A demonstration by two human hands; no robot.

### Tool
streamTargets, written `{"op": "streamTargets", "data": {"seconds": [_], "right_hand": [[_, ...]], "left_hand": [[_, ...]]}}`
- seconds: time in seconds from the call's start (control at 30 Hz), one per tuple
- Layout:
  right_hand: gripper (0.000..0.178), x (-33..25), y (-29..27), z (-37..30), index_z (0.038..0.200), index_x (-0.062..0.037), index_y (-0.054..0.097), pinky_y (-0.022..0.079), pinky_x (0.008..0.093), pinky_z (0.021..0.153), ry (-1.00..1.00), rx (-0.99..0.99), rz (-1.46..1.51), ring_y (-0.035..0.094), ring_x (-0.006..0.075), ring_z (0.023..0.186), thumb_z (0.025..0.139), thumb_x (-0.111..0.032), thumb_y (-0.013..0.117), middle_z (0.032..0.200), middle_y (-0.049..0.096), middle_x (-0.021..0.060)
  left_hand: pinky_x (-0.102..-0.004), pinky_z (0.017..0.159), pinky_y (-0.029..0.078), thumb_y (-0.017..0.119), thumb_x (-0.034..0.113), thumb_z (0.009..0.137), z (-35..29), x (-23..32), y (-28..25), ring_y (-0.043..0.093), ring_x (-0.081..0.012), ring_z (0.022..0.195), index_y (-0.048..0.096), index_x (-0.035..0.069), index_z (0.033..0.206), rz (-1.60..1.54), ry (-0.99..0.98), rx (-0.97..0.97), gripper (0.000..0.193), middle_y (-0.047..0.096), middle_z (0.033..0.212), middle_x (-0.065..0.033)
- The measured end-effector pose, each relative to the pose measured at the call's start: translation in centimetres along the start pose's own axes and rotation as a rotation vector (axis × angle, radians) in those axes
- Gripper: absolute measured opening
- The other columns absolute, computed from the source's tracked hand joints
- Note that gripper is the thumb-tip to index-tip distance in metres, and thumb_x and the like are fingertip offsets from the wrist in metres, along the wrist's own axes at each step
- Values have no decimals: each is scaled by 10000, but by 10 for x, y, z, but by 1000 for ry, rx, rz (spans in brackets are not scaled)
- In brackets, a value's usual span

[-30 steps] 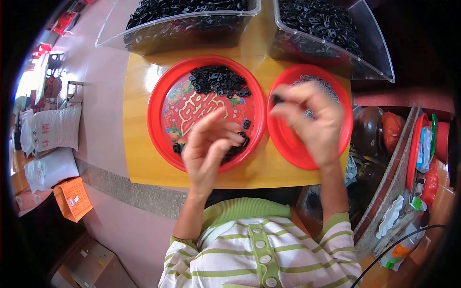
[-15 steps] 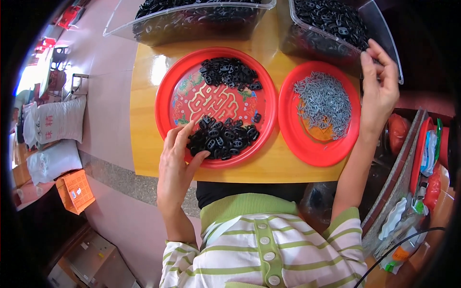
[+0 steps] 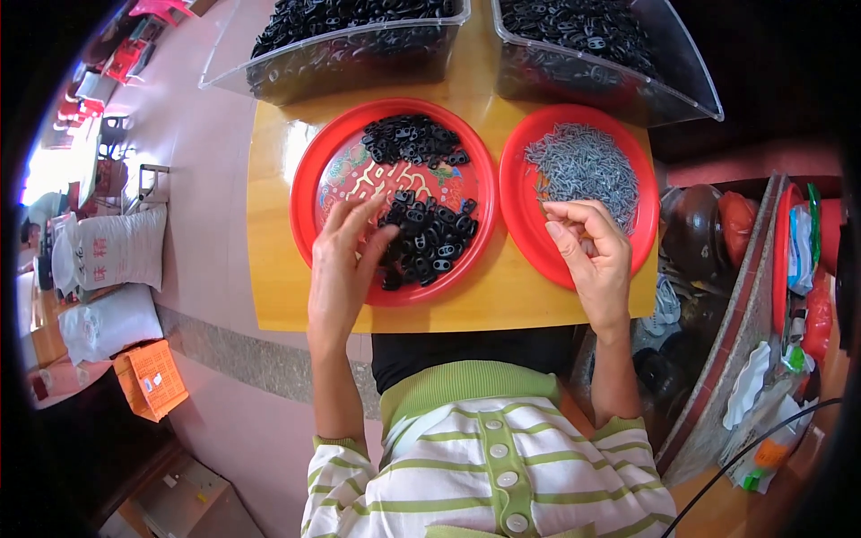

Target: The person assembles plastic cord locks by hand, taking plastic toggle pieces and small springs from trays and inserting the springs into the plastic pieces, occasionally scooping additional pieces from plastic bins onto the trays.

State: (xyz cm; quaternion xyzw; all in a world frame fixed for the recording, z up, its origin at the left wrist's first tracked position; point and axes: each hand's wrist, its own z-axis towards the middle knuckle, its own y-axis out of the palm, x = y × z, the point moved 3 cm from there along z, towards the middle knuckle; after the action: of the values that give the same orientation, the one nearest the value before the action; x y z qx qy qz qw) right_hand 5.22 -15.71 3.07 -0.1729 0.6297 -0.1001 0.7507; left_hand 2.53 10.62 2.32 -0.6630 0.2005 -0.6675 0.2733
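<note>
My left hand (image 3: 343, 255) is at the left side of a round red tray (image 3: 303, 202), with its thumb and fingers apart. Its fingertips border the near pile of small black two-holed plastic pieces (image 3: 421, 242). A second pile of flatter black pieces (image 3: 413, 141) lies at the tray's far side. Over the near part of a smaller red plate (image 3: 525, 242) is my right hand (image 3: 592, 260), its fingers curled and thumb close to the forefinger. Whatever they hold, if anything, is too small to make out. Small silvery screws (image 3: 587, 170) are heaped on that plate.
Two clear plastic bins full of black pieces, one at the left (image 3: 359, 54) and one at the right (image 3: 601, 67), stand along the yellow table's (image 3: 273, 287) far side. White sacks (image 3: 117, 251) and an orange basket (image 3: 151, 380) are left on the floor. A cluttered ledge (image 3: 717, 345) runs at the right.
My right hand has come from the right bin's edge back toward me and left, over the screw plate. My left hand stays by the near pile. The view has shifted slightly.
</note>
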Motion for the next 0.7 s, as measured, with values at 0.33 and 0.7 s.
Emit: {"op": "streamTargets", "data": {"seconds": [0.33,0.7], "right_hand": [[77,18,-39,-19,891,5,646,404,212,557,51,118,-238,487,69,610,815,12,655,780,579,30],[77,29,-6,21,805,-54,606,482,366,642,-198,-7,-448,595,244,789,788,-100,665,807,548,68]], "left_hand": [[-356,728,502,659,65,794,34,-12,21,638,-270,708,657,2,882,91,64,13,109,613,920,-145],[-228,637,479,629,-15,847,19,5,27,619,-104,692,568,-14,900,-283,43,169,81,648,790,-62]]}}
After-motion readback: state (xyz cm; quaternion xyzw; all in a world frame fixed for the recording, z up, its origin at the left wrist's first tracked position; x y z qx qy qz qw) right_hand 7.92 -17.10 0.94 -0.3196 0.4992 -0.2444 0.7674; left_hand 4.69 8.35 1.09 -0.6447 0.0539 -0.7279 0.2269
